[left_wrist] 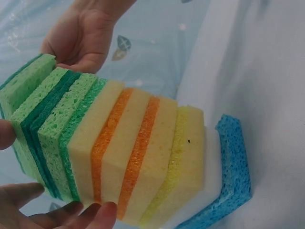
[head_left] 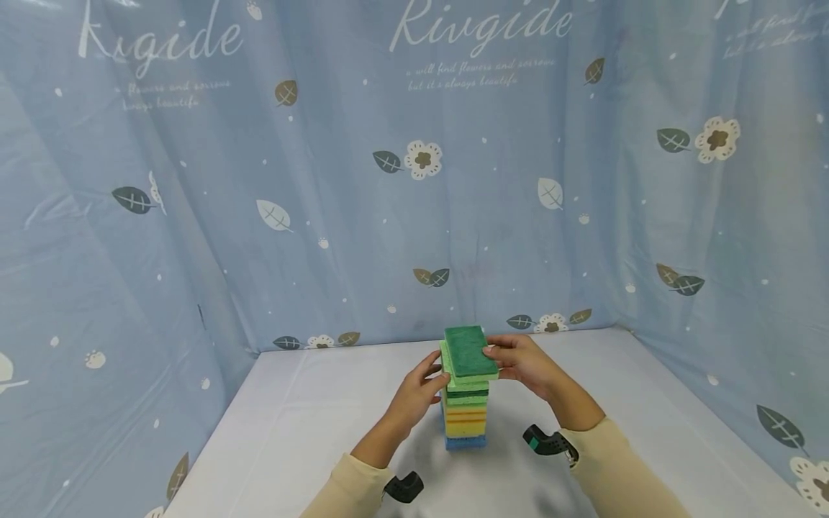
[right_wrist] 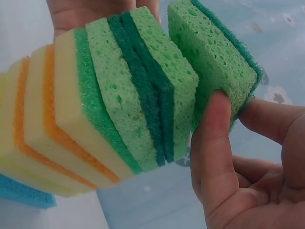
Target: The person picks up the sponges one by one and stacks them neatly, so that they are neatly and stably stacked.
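Item: sponge stack (head_left: 465,414), upright on the bench (head_left: 291,424), blue sponge (left_wrist: 233,167) lowest. I see my right hand (head_left: 527,363) reaching in from the stack's right, fingers (right_wrist: 214,143) pinching the top green sponge (head_left: 468,351). My left hand (head_left: 417,392) steadies the stack's left side, fingers relaxed, touching. Wrist views alone show orange and yellow layers; head view alone shows the curtain (head_left: 259,180) behind the stack.

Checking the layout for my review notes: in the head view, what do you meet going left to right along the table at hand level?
Left hand → stack of sponges, with the top green sponge skewed on it → right hand, which pinches that top sponge.
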`<move>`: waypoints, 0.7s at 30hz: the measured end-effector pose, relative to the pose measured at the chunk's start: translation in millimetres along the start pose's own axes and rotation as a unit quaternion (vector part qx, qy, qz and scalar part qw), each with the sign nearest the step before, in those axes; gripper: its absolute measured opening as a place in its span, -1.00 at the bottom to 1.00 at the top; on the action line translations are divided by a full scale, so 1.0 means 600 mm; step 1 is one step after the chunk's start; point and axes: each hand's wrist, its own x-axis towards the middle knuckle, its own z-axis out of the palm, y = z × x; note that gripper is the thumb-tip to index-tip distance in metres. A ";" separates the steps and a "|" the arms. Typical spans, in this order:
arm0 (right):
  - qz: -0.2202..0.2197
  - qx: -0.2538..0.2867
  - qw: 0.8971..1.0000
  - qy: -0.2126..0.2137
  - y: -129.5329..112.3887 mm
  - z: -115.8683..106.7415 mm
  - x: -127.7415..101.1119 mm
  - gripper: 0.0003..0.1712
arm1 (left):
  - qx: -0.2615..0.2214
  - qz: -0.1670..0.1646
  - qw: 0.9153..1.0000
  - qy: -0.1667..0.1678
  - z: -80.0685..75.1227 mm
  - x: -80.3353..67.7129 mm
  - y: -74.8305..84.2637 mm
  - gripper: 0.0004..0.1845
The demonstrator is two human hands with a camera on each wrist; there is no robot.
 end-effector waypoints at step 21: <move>-0.008 -0.014 1.000 -0.007 -0.006 0.015 0.002 -0.24 | 0.014 0.001 1.000 0.007 -0.001 0.005 -0.001 -0.38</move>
